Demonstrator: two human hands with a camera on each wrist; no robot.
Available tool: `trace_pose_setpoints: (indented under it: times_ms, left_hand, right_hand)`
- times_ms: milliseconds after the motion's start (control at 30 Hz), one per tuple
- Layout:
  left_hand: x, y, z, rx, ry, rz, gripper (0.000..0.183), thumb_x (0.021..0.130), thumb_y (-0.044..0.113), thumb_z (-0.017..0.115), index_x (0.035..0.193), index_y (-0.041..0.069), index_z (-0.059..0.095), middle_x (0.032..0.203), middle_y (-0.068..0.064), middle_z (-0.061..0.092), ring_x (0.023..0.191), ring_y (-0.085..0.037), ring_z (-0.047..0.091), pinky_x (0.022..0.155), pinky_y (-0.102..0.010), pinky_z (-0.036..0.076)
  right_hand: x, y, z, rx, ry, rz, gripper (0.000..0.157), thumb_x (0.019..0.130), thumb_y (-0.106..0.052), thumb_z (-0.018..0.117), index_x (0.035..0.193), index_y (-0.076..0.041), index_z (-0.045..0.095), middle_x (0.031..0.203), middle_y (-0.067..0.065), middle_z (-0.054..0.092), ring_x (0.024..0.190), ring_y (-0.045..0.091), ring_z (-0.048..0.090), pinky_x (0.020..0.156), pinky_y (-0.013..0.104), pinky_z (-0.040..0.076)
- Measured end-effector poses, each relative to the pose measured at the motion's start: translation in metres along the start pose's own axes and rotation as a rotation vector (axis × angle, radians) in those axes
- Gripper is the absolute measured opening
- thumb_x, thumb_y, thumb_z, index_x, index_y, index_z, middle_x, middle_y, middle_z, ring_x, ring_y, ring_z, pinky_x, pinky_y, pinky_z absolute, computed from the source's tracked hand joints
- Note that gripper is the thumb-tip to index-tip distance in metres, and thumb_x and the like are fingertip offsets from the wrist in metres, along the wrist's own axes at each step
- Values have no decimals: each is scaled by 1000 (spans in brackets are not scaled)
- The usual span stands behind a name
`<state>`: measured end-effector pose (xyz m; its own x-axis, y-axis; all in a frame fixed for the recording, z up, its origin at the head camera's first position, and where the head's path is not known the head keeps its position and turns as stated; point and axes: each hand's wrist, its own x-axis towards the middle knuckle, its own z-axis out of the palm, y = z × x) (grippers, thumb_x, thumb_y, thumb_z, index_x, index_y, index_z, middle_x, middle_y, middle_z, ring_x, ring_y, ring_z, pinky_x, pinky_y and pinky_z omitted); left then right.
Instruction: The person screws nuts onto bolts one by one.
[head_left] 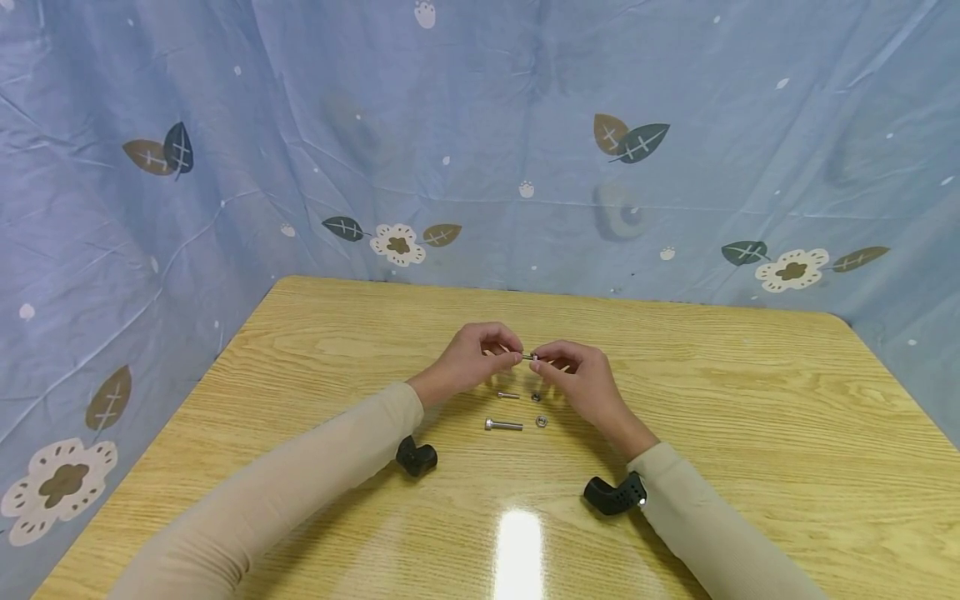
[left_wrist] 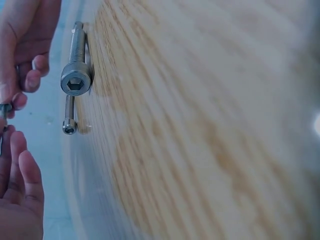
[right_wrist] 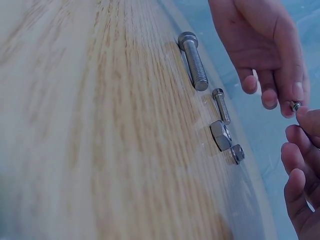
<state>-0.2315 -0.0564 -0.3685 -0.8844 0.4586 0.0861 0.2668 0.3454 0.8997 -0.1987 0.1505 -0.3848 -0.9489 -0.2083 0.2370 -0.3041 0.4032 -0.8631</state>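
Observation:
Above the table my left hand (head_left: 480, 354) and right hand (head_left: 581, 379) meet with their fingertips close together. Left thumb and fingers pinch a small bolt (head_left: 527, 357), its head covered by them. At the bolt's other end the right thumb and fingers pinch a small nut (head_left: 535, 357), partly hidden. On the wood below lie a large socket-head bolt (head_left: 504, 425) and a smaller one (head_left: 507, 395), heads to the left. A larger nut (right_wrist: 220, 135) and a smaller nut (right_wrist: 238, 154) lie to their right, each across from a bolt tip.
The wooden table (head_left: 750, 417) has a blue patterned curtain (head_left: 480, 167) behind it and on its left. Black wrist mounts (head_left: 615, 495) stick out below both sleeves, just above the tabletop. Light glares off the front of the table.

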Motion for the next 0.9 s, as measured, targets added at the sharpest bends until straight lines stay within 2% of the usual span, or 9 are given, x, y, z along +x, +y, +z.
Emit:
trace_pose_setpoints:
  times_ms: [100,233,400,500,600,733,900]
  left_hand:
    - [1,-1,0,-4,4,9,8,90,15,69,98,14,69,98,-3,66,83,-15,64,61,-29,51]
    - [2,-1,0,-15,-7,23,14,88,13,71,102,10,68,100,-4,66,84,-15,63,59,-29,49]
    - [1,0,-1,-24,-16,8,20,93,19,66,110,8,66,108,-3,64,89,-22,64,63,-34,52]
    - [0,2,0,-40,-15,-13,23,97,23,60,111,5,66,105,-5,66,90,-28,66,68,-39,55]
    - [0,3,1,-53,-19,-22,23,98,22,58,109,4,66,100,-8,68,88,-31,68,72,-40,56]
    - [0,3,2,-34,-15,-9,17,98,20,59,103,7,67,96,-11,69,85,-30,68,65,-39,55]
    - [0,2,2,-13,-6,5,9,96,19,61,98,13,68,93,-17,68,83,-31,67,59,-38,52]
  right_hand:
    - [1,2,0,4,1,-6,21,92,-23,68,107,-9,71,97,12,71,76,30,68,62,28,53]
    - [0,1,-1,-14,-4,-9,21,92,-24,68,107,-10,72,95,11,71,76,29,67,63,26,52]
    - [0,-1,1,-25,-7,0,22,93,-15,65,111,-3,70,99,17,70,78,36,66,64,29,53]
    - [0,-1,1,-18,-5,-2,23,94,-13,64,113,0,68,100,20,69,79,40,65,64,36,55]
    - [0,-1,0,-17,-3,-1,23,94,-16,65,112,-3,69,100,17,69,77,37,66,65,37,55]
    - [-1,-1,-1,-9,-3,-3,22,93,-22,67,110,-9,71,98,12,70,76,30,67,64,32,54]
    - [-2,-2,-1,1,-1,-14,22,92,-23,68,109,-10,71,97,12,71,74,30,67,63,30,54]
